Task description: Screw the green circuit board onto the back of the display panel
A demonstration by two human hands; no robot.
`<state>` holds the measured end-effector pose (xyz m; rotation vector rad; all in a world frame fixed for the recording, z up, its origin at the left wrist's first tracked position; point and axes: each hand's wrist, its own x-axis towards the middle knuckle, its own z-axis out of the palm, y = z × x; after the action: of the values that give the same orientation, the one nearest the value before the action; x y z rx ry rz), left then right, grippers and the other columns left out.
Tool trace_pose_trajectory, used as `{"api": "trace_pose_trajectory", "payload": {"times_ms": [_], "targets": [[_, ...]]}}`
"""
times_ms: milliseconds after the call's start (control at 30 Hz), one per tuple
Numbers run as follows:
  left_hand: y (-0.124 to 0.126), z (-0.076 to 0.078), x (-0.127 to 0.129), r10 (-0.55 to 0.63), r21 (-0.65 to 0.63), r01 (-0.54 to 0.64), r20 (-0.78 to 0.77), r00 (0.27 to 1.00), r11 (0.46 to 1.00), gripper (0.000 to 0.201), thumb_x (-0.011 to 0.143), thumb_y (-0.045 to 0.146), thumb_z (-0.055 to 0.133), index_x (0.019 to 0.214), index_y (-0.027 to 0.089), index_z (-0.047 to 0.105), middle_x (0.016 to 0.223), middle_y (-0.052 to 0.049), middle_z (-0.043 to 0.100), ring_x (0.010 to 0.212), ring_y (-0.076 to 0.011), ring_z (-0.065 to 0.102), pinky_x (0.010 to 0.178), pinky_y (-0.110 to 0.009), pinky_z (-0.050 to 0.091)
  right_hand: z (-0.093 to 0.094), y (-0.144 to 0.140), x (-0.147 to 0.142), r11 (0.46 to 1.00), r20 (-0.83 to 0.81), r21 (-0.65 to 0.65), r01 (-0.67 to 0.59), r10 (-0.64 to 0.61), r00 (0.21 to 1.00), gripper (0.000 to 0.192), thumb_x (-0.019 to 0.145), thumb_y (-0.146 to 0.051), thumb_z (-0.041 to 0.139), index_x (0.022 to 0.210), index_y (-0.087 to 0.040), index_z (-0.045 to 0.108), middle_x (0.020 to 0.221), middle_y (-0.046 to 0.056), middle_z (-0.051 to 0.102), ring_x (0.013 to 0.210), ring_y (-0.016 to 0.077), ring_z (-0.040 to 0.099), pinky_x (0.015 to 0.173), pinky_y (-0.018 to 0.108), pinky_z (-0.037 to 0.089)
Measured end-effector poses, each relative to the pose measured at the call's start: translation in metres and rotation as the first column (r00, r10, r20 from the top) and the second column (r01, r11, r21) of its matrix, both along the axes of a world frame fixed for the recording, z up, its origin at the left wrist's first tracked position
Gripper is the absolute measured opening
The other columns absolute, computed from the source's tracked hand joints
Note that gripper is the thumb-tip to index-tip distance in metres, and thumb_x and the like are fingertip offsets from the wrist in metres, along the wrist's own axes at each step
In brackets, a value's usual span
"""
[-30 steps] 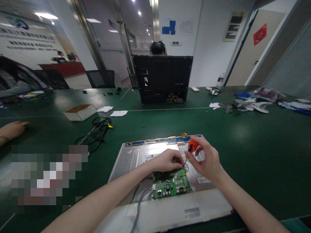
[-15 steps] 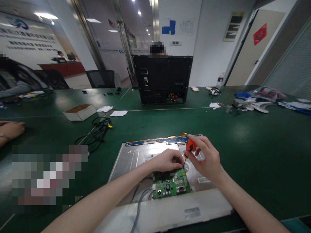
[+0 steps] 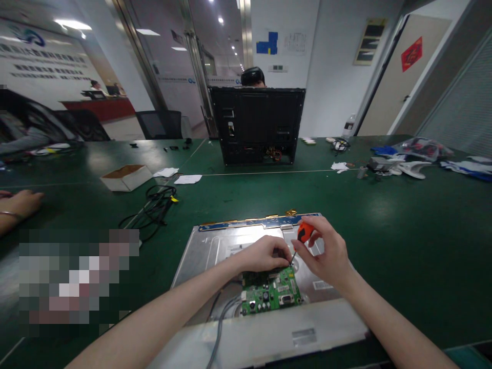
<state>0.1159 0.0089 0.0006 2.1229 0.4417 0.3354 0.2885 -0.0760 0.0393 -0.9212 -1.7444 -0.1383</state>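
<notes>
**Screwdriver tip vs. board corner: how it lines up**

Quick rundown of the geometry here. Right hand [image 3: 326,256] is wrapped around the orange screwdriver [image 3: 305,231], fingers curled on the handle, so closed on the tool. Shaft runs down and to the left from the handle, tilted not vertical, w/ the tip landing right at the top right corner of the green circuit board [image 3: 271,293]. Can't make out the screw itself, too small and fingers are in the way.

Left hand [image 3: 265,254] sits on the far edge of the board, fingers bent down and pressing or pinching something there. Can't tell if it's actually gripping anything or just resting, tbh. It's just beside the driver tip, nearly touching.

Board lies flat on the silver monitor back panel [image 3: 207,251], near its front edge, closer to me than the middle. Grey cables [image 3: 223,320] run off its left side toward me. Both hands are abt equally close to that corner; the right one comes from the right, the left one from the left.

Panel sits on the green table [image 3: 403,220]. Someone else's hand [image 3: 21,202] rests far off left, well apart.
</notes>
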Motion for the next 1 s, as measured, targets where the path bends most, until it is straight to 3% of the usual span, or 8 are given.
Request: {"api": "trace_pose_trajectory", "payload": {"times_ms": [400,567,667,800,900,1000], "targets": [[-0.001,0.003,0.001,0.027,-0.019,-0.027,-0.012,1.000,0.999,0.007,0.076,0.008,0.069,0.079,0.014,0.071,0.075,0.000,0.068,0.071,-0.0148,0.060,0.067,-0.022,0.045,0.003,-0.001,0.004,0.994,0.057,-0.059,0.086,-0.083,0.995,0.034,0.089,-0.020,0.058,0.121,-0.022,0.047,0.086,0.002,0.065,0.053,0.0105,0.056,0.049,0.023,0.049],[-0.001,0.004,0.001,0.026,-0.016,-0.026,-0.010,1.000,1.000,0.006,0.076,0.009,0.069,0.079,0.014,0.071,0.076,0.000,0.068,0.073,-0.0148,0.061,0.068,-0.021,0.045,0.021,-0.003,0.009,0.981,0.218,-0.117,0.155,-0.127,0.968,0.019,0.091,-0.028,0.055,0.105,-0.018,0.051,0.077,0.003,0.066,0.058,0.0136,0.060,0.052,0.024,0.045],[-0.001,0.005,0.002,0.025,-0.016,-0.025,-0.015,1.000,1.000,0.008,0.076,0.007,0.068,0.076,0.014,0.071,0.074,0.000,0.068,0.071,-0.0142,0.061,0.068,-0.021,0.045,0.043,-0.002,0.009,0.939,0.440,-0.227,0.258,-0.137,0.888,0.020,0.096,-0.036,0.050,0.089,-0.018,0.055,0.069,0.002,0.065,0.059,0.0165,0.061,0.054,0.027,0.040],[-0.002,0.005,0.002,0.039,-0.003,-0.040,-0.029,0.999,0.999,0.010,0.075,0.006,0.067,0.076,0.015,0.072,0.075,0.001,0.068,0.070,-0.0137,0.061,0.067,-0.021,0.045,0.075,0.002,0.004,0.859,0.696,-0.328,0.394,-0.063,0.715,0.031,0.097,-0.046,0.051,0.087,-0.019,0.062,0.069,0.003,0.068,0.061,0.0190,0.063,0.052,0.027,0.028],[-0.002,0.003,0.001,0.049,-0.016,-0.049,-0.039,0.998,0.999,0.009,0.075,0.007,0.068,0.077,0.015,0.072,0.075,0.001,0.068,0.070,-0.0139,0.061,0.066,-0.021,0.045,0.092,0.006,-0.003,0.821,0.772,-0.351,0.450,-0.018,0.635,0.037,0.097,-0.050,0.050,0.079,-0.020,0.065,0.063,0.003,0.067,0.057,0.0179,0.061,0.051,0.027,0.022],[-0.001,0.002,0.001,0.045,-0.042,-0.047,-0.039,0.998,0.998,0.009,0.075,0.007,0.067,0.077,0.014,0.071,0.074,0.001,0.068,0.069,-0.0139,0.061,0.066,-0.021,0.046,0.103,0.011,-0.008,0.808,0.785,-0.400,0.433,0.058,0.617,0.032,0.095,-0.041,0.052,0.075,-0.021,0.065,0.066,0.003,0.068,0.058,0.0172,0.060,0.051,0.028,0.021]]}}
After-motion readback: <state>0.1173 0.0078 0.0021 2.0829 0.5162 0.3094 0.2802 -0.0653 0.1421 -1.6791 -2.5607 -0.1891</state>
